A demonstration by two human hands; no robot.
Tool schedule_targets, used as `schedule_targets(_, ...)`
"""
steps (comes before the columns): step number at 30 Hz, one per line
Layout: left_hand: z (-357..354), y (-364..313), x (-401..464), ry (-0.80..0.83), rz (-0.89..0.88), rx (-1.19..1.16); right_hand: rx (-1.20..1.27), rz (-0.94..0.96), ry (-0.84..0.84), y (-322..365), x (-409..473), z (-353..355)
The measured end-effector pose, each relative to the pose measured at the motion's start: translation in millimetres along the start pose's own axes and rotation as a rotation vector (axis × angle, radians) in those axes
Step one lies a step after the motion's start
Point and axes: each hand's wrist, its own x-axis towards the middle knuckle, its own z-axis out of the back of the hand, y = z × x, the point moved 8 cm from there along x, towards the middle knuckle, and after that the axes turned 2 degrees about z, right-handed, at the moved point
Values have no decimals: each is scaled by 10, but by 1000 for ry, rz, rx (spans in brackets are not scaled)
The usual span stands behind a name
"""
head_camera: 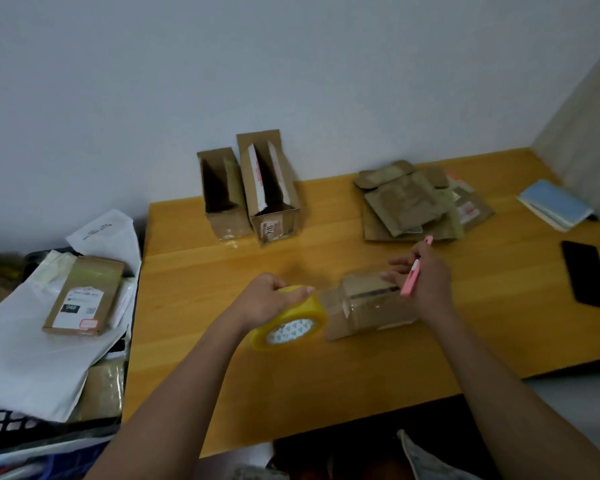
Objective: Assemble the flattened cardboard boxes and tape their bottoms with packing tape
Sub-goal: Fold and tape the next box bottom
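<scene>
A small cardboard box [368, 308] lies on its side in the middle of the wooden table [222, 358], with clear tape shining across its face. My left hand [267, 299] grips a yellow roll of packing tape [288, 327] just left of the box, a strip of tape running from roll to box. My right hand [420, 282] rests its fingers on the box's top while holding a pink utility knife [413, 277]. Two assembled boxes [250, 192] stand open at the back. A pile of flattened boxes [416, 202] lies at the back right.
A black phone [586, 278] and a blue notebook [555, 204] lie at the table's right side. Left of the table a black crate [0, 424] holds white mailer bags and a labelled parcel [84, 296]. A wall runs behind the table.
</scene>
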Motion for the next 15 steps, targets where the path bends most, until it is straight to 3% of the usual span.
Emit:
schedule_targets(5, -258, -202, 124, -59, 64, 341, -87, 62, -60, -88, 58, 481)
schedule_targets(10, -495, -462, 166, -71, -45, 341, -70, 68, -68, -275, 134, 709)
schedule_targets(15, -712, -496, 305, -6, -26, 435, -127, 81, -53, -474, 211, 772)
